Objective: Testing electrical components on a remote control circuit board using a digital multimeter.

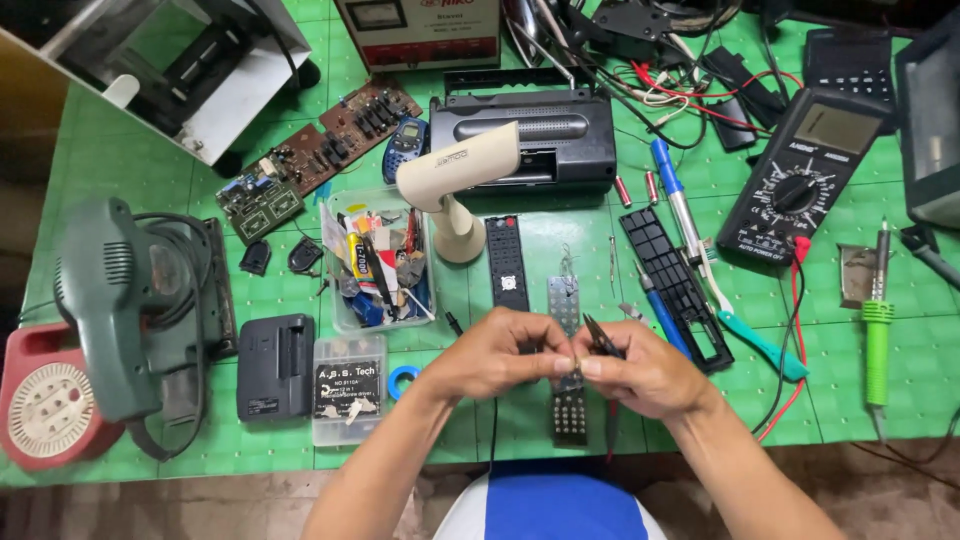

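Basically a green workbench (840, 400) w/ grid lines, cluttered. Biggest item: green power sander (125, 300) at far left beside a red-and-white reel (45, 400). Black radio-type box (540, 135) sits at top centre, w/ a cream security camera (455, 185) on its stand just in front. Black multimeter (800, 175) at upper right, red lead trailing down. Clear plastic tub (378, 262) of misc parts left of centre; black charger block (272, 365) and clear bit case (348, 388) below it. Brown circuit boards (320, 150) at upper left. Black remote front (506, 262) and black keypad shell (675, 285) lie flat mid-table; green-handled soldering iron (877, 340) at right. Both hands meet at bottom centre above the table edge: left hand (495, 355) curled, thumb and fingers pinching a small metal part (570, 372) at the tips; right hand (645, 375) pinches the same part from the other side and also grips black-handled pliers (600, 338). Part is too small to ID. Remote circuit board (569, 410) lies right under the hands, on the table.
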